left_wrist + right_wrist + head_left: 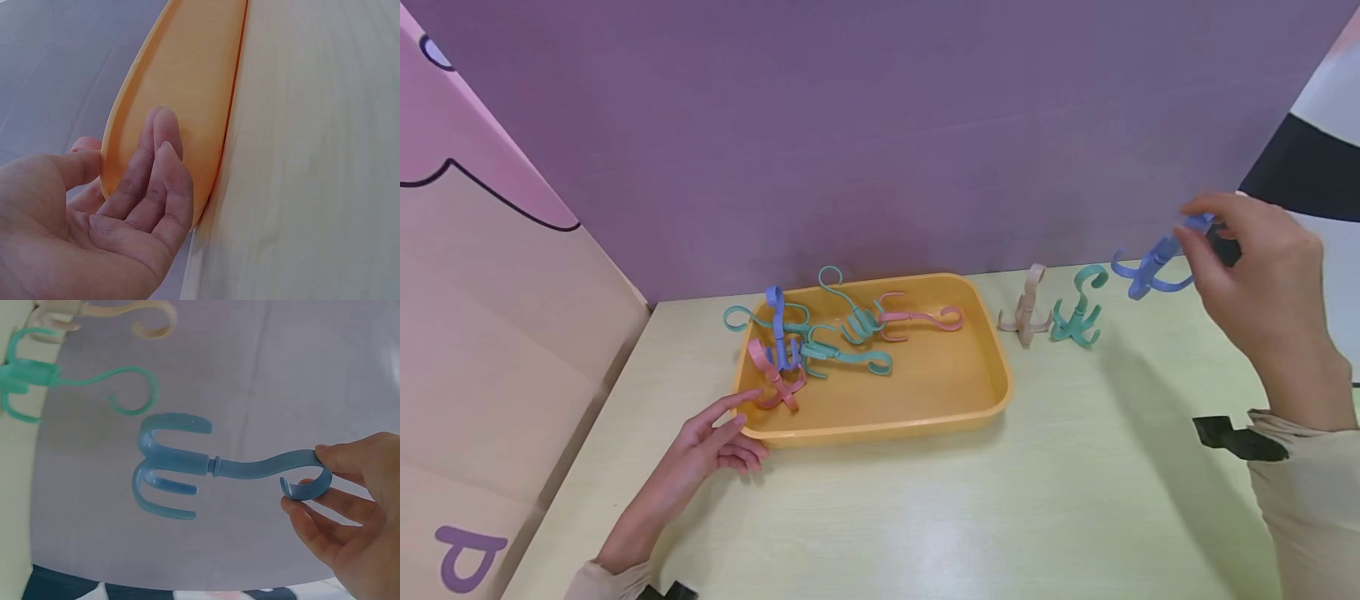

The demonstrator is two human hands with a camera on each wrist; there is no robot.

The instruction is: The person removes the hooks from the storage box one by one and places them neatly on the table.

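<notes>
My right hand (1262,279) pinches a blue swivel hanger hook (181,459) by its curved top. The hook hangs above the table, its prongs pointing away from the hand. Next to it, a teal hook (1077,312) and a beige hook (1026,308) stand upright on the table against the back panel. My left hand (711,442) rests at the near left corner of an orange tray (880,429). Its index finger reaches over the rim beside a pink hook (781,387), and the other fingers lie loosely along the outer wall.
Inside the tray lie several more hooks, among them a blue hook (780,329), a teal hook (850,356) and a second pink hook (925,317). A purple panel (895,167) rises behind the pale table (887,517), with printed side panels left and right.
</notes>
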